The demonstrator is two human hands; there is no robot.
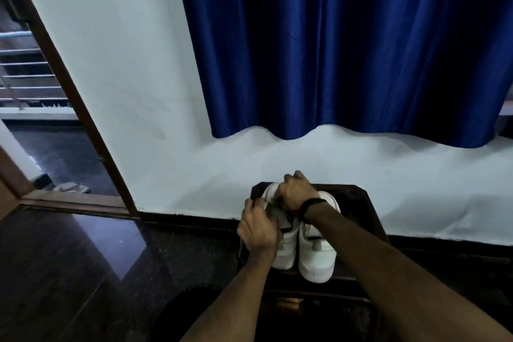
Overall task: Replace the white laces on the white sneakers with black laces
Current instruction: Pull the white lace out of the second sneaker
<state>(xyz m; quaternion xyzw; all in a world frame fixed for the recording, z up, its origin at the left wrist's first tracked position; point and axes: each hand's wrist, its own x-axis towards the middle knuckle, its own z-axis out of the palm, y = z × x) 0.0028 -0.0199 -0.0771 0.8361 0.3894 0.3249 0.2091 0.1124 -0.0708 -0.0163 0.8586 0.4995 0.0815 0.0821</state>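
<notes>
The blue curtain [347, 44] takes up most of the view, hung over a white wall [125, 78], with an open doorway [41, 133] off to the left and a dark glossy floor [69, 272] below, so the spot looks picked for being tucked against the wall out of the way. A small dark counter [361, 203] is pushed right up to that wall, and the white sneakers [316, 255] are parked on it side by side, toes toward the person, probably so the lacing is reachable from above without bending to the floor. The shoe on the left [283, 255] is the one being worked on; the shoe on the right [317, 258] is just sitting there touching it, with a dark bar across its eyelets that may be black lace already threaded, though that's hard to confirm in this light. The left hand [259, 230] is curled over the near shoe's outer side, fingers closed on what seems to be the upper or a lace end, likely to steady it. The right hand [295, 193], a black wristband [309, 208] on its wrist, is reached across to the far end of that shoe, fingers bunched together and clamped near the tongue, presumably on a lace, but the lace itself is hidden under the knuckles. A thin dark line [286, 229] is visible across the near shoe too.
</notes>
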